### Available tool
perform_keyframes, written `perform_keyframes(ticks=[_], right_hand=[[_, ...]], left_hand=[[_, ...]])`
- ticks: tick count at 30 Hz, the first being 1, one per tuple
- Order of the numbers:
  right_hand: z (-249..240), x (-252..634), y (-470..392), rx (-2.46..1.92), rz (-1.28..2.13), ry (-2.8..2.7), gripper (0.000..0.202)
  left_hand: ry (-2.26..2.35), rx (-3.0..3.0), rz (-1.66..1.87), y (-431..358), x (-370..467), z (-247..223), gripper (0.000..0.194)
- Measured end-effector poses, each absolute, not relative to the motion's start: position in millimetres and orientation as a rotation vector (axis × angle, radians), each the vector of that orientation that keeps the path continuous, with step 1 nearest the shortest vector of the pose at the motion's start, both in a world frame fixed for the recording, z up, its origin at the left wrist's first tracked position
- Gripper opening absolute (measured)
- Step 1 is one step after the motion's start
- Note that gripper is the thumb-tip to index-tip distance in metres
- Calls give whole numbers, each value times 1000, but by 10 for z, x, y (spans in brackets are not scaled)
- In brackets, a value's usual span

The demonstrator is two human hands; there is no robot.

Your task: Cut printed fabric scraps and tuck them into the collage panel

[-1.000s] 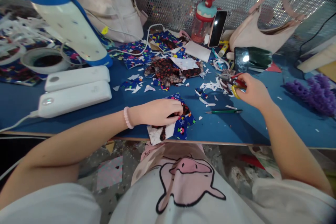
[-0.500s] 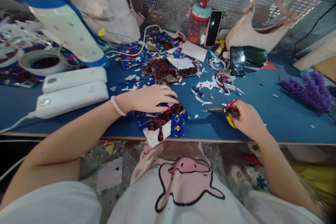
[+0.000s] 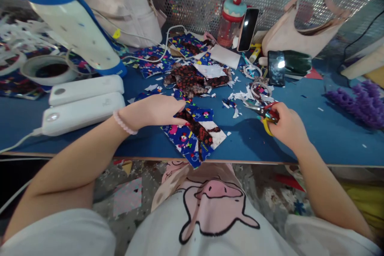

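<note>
My left hand (image 3: 162, 111), with a pink bead bracelet on its wrist, pinches the upper left edge of a blue cartoon-print sheet (image 3: 181, 140). This piece has a dark reddish-brown strip across it and a white area at its right; I cannot tell whether it is paper or cloth. Its lower corner reaches over the table's front edge. To the right, my right hand (image 3: 289, 128) is closed round the red and yellow handles of a pair of scissors (image 3: 265, 113). The scissor blades point left, raised over the table and apart from the sheet.
Crumpled brown patterned material (image 3: 192, 80) and white scraps (image 3: 240, 96) lie behind the sheet. A white power bank (image 3: 84, 112), a large bottle (image 3: 75, 28) and tape rolls (image 3: 48, 70) are left. Phones (image 3: 249, 30), a handbag (image 3: 288, 36) and purple flowers (image 3: 360, 102) are right.
My left hand has gone from lying over the sheet to pinching its edge, and the sheet has turned. The scissors have risen slightly and moved right, their blades now tilted up.
</note>
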State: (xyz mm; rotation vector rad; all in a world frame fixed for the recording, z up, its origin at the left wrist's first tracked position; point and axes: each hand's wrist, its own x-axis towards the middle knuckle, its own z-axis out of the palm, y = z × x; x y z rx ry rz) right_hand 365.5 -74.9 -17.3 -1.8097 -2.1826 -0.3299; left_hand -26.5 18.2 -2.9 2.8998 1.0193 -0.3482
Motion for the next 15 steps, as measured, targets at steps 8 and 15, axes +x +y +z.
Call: perform_keyframes(ticks=[8,15], right_hand=[[10,2937,-1056,-1981,58,-2424,27],[2,2764,-1055,-1937,231,-2498,30]], left_hand=[[512,3024,63,205,-183,-73,29],[396,2905,118,259,-87,-201,21]])
